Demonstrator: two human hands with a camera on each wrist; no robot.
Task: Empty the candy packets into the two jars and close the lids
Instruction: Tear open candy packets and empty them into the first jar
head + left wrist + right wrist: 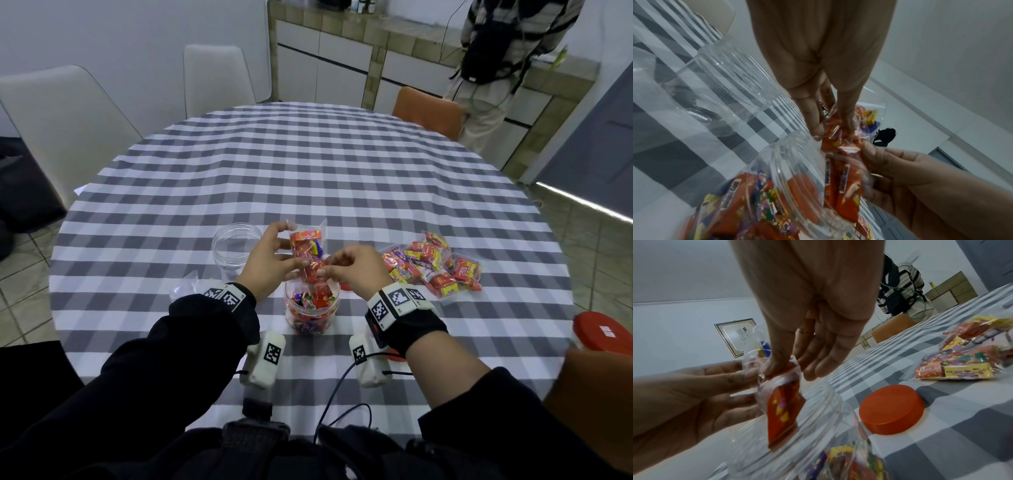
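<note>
A clear candy packet [306, 251] hangs mouth-down over the partly filled clear jar [311, 308] near the table's front. My left hand [291, 253] grips the packet's upper part between fingers and thumb. My right hand [325, 267] pinches its lower end just above the jar mouth. In the left wrist view the left hand [833, 128] squeezes the packet [840, 141] while red candies slide toward the jar [789, 178]. The right wrist view has the right hand [791, 369] pinching the plastic with a red candy [783, 410] dangling over the jar rim [818, 402]. An empty second jar [234, 248] stands to the left.
A pile of full candy packets [435, 265] lies to the right, with a red lid [892, 408] between it and the jar. Another red lid [597, 330] sits at the table's right edge. An empty clear wrapper [186, 284] lies front left. A person [496, 61] stands at the far counter.
</note>
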